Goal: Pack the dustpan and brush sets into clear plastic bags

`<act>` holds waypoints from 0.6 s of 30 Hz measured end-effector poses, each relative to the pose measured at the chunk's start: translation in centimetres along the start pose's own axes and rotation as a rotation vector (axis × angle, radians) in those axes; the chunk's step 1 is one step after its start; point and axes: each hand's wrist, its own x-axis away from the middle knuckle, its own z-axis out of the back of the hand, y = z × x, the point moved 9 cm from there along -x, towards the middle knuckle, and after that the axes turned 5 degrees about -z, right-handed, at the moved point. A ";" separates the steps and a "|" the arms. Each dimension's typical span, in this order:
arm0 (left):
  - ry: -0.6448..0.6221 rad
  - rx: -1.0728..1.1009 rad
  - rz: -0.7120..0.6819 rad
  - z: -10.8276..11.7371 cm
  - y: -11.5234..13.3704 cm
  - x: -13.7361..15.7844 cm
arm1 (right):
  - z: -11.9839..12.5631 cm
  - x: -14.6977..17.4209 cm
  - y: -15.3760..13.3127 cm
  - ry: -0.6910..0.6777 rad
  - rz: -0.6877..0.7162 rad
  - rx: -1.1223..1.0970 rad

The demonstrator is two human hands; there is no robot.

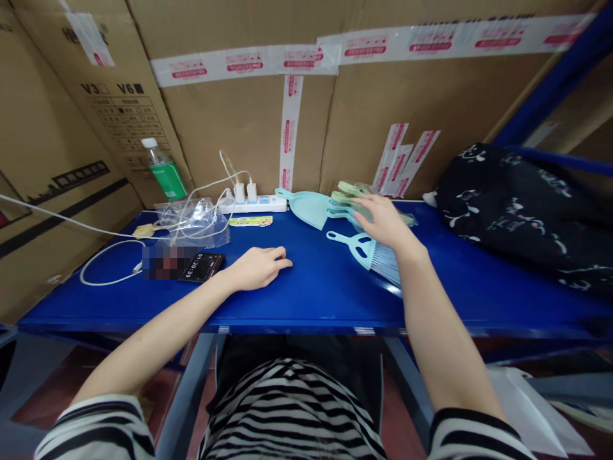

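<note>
My left hand (258,267) rests on the blue table (306,287), its fingers loosely bent and a little apart, with nothing in it. My right hand (383,218) lies with fingers stretched over pale green handled items (348,190) partly wrapped in clear plastic at the back of the table. The palm and the underside of its fingers are hidden. Just left of it is a light blue dustpan (309,207). Nearer to me, a light blue hand brush (361,249) with grey bristles lies partly behind my right forearm.
A white power strip (261,204) with chargers and cables stands at the back. Left of it are a crumpled plastic bag (201,220), a bottle with a green label (165,172) and a phone (201,267). A black patterned fabric bundle (522,217) fills the right side. Cardboard walls the back.
</note>
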 end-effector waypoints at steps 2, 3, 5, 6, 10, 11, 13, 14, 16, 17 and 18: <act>-0.015 0.020 0.008 -0.3 0.0 -0.3 | 0.0 0.1 -0.6 -0.027 0.037 0.002; -0.021 0.023 0.014 -0.5 0.0 -0.5 | 0.1 0.1 -0.9 -0.034 0.055 -0.003; -0.041 0.012 0.017 -0.8 -0.1 -1.3 | 0.2 0.1 -1.4 -0.040 0.085 -0.018; -0.057 -0.004 0.014 -0.9 -0.2 -1.8 | 0.3 0.1 -1.7 -0.041 0.095 -0.024; -0.118 -0.109 0.049 -1.3 -0.6 -5.4 | 0.3 0.1 -2.5 -0.070 0.105 -0.013; -0.114 -0.124 0.108 -1.2 -1.1 -6.4 | 0.2 0.1 -2.6 -0.091 0.098 0.001; -0.086 -0.130 0.208 -1.1 -1.9 -8.3 | -0.5 0.2 -2.7 -0.174 0.070 0.033; -0.077 -0.134 0.228 -1.2 -2.2 -9.1 | -1.0 0.3 -2.7 -0.240 0.049 0.047; -0.068 -0.135 0.249 -1.5 -2.6 -10.5 | -2.3 0.8 -2.5 -0.380 0.012 0.070; -0.065 -0.133 0.247 -1.7 -2.7 -11.0 | -2.9 1.0 -2.5 -0.440 0.000 0.078; -0.062 -0.132 0.240 -1.9 -2.8 -11.4 | -3.4 1.3 -2.5 -0.485 -0.006 0.084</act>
